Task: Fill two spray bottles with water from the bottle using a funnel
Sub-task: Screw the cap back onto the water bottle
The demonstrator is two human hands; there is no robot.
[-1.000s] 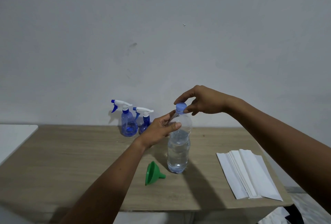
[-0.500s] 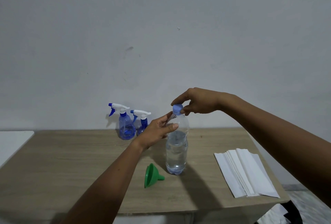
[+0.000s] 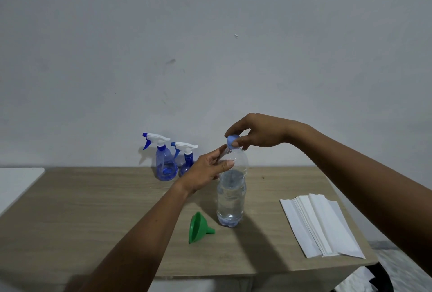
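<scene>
A clear water bottle (image 3: 231, 200) stands upright on the wooden table (image 3: 93, 217), about half full. My left hand (image 3: 205, 170) grips its upper part. My right hand (image 3: 257, 133) pinches the light blue cap (image 3: 233, 140) on the bottle's top. A green funnel (image 3: 198, 227) lies on its side just left of the bottle's base. Two blue spray bottles stand at the back by the wall with their white trigger heads on: the taller one (image 3: 164, 163) at the left, the shorter one (image 3: 187, 158) beside it, partly hidden by my left hand.
A stack of white paper towels (image 3: 320, 224) lies on the table's right part near the edge. A white surface (image 3: 16, 182) adjoins the table at the left. A grey wall (image 3: 210, 46) rises right behind the table.
Both hands stay on the water bottle, the right fingers shifting a little around the cap. The view has drifted slightly; nothing else has moved.
</scene>
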